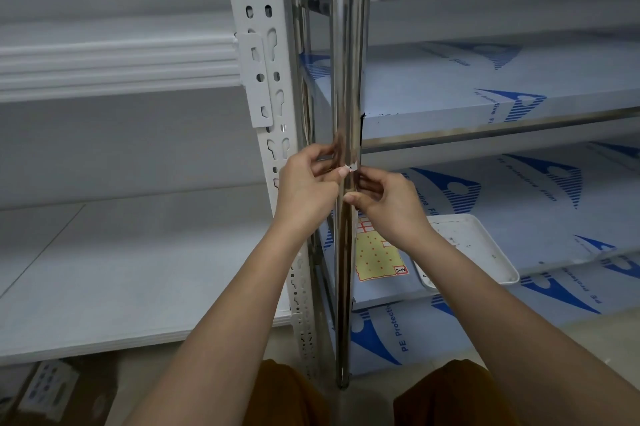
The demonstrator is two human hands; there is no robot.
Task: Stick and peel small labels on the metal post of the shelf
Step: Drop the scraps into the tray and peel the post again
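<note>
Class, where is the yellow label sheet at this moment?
In the head view, the yellow label sheet lies flat on the film-covered lower shelf, just right of the shiny metal post, beside the white tray, below the right hand.

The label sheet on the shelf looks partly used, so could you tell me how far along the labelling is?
Done: the yellow label sheet shows mostly bare backing. In hand: both the left hand and right hand work a small white label at the shiny metal post; stuck or peeling, I cannot tell. Left: a few labels remain at the sheet's top.
</note>
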